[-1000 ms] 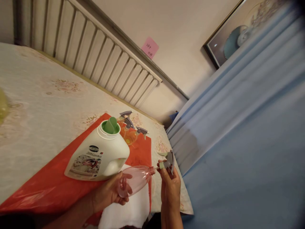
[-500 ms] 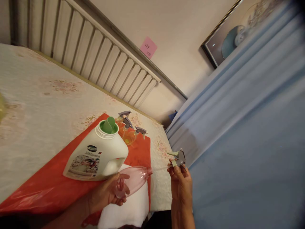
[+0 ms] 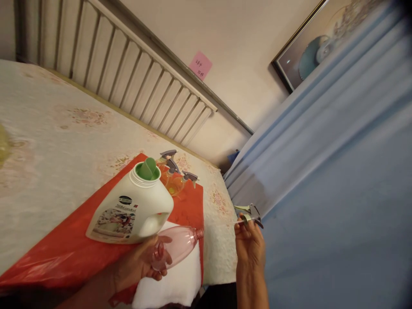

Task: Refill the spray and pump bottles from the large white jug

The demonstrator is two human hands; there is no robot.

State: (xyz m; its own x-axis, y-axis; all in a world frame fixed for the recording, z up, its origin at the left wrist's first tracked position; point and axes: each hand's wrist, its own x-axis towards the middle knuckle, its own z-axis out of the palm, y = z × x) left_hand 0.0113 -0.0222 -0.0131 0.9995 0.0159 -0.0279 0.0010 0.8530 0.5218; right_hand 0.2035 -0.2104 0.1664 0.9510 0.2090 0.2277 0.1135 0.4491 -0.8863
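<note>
My left hand (image 3: 154, 257) is wrapped round the base of a clear pink spray bottle (image 3: 182, 244), which lies tilted with its uncapped neck pointing right. To the right, my right hand (image 3: 250, 240) grips a grey and pale green trigger sprayer head (image 3: 252, 218) by its collar. A thin clear tube runs left from the sprayer head toward the bottle's neck; its far end is too faint to make out. Just beyond my left hand stands a large white detergent jug (image 3: 128, 214), with a green spout (image 3: 148, 169) in its open mouth.
Several orange spray bottles (image 3: 175, 184) with grey triggers stand behind the jug on a red plastic sheet (image 3: 64, 244). A folded white cloth (image 3: 174, 285) lies at the front. A radiator (image 3: 128, 73) and a blue curtain (image 3: 322, 180) border the flowered tablecloth (image 3: 48, 163).
My right hand has moved right with the trigger sprayer head, turning it slightly and widening the gap to the bottle's neck. My left hand and the pink bottle have shifted slightly left.
</note>
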